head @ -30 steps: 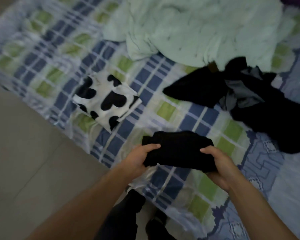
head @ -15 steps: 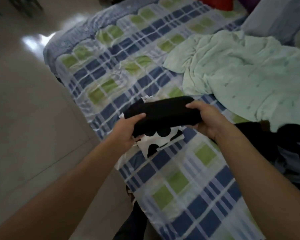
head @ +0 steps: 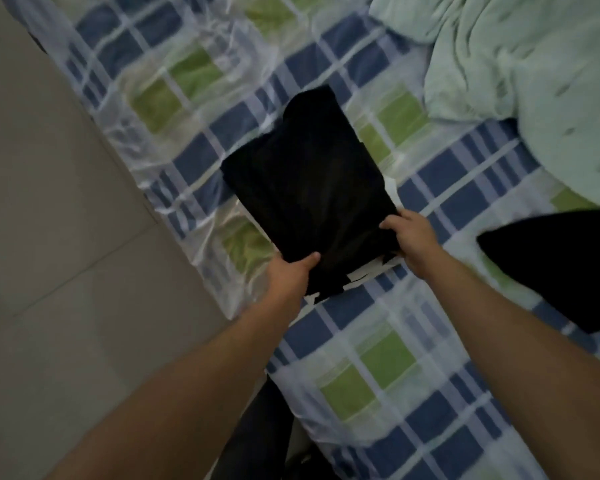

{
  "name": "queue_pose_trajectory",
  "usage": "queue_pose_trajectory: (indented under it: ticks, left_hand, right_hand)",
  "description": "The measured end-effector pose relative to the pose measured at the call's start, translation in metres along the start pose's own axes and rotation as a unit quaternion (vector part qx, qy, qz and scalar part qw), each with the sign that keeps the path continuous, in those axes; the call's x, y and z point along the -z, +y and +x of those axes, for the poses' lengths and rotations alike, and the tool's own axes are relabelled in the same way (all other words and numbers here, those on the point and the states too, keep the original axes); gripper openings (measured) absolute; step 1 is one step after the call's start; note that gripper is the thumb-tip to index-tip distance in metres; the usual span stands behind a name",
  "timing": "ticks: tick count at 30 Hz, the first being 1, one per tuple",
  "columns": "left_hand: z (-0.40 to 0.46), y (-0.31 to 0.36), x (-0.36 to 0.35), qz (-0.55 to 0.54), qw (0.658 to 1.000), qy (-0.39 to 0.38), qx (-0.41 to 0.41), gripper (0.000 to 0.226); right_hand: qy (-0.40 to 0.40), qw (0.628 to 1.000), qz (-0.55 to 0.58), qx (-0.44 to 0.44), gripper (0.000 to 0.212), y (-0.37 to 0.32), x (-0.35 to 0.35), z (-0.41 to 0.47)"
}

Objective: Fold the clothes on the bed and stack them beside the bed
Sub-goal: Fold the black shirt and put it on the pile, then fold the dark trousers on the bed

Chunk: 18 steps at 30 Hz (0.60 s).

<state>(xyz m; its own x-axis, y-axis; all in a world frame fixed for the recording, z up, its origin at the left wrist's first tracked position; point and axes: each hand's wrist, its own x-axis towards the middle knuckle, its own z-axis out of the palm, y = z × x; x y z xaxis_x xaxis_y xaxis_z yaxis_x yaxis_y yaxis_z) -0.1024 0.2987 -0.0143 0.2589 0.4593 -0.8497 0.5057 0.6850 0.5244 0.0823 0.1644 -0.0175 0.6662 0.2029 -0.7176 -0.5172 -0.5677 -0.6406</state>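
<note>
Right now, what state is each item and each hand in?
Folded black garment: folded flat, lying on the bed over a black-and-white piece.
Black-and-white garment: almost wholly covered, only an edge shows.
Left hand: grips the black garment's near edge.
Right hand: grips its near right corner.
Dark clothes: unfolded, at the right edge.
Pale green blanket: crumpled, top right.
Checked bedsheet: spread, wrinkled.

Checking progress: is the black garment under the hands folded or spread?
Folded: the black garment is a compact rectangle; left hand and right hand grip its near corners.
</note>
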Motion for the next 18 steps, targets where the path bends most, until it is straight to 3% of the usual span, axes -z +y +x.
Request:
queue_pose_trajectory:
  ticks: [5, 9, 18]
  left_hand:
    - [-0.003, -0.024, 0.004, -0.004, 0.999, -0.019, -0.031, 0.06]
    - [-0.005, -0.03, 0.006, 0.043, 0.999, -0.013, -0.021, 0.053]
    - [0.006, -0.039, 0.01, 0.133, 0.99, 0.023, -0.024, 0.049]
  right_hand:
    - [0.048, 0.996, 0.032, 0.063, 0.021, 0.015, 0.007, -0.013]
    - [0.062, 0.994, 0.004, 0.088, 0.015, 0.017, 0.008, -0.018]
    - [0.128, 0.98, -0.068, 0.136, 0.029, 0.045, 0.011, -0.022]
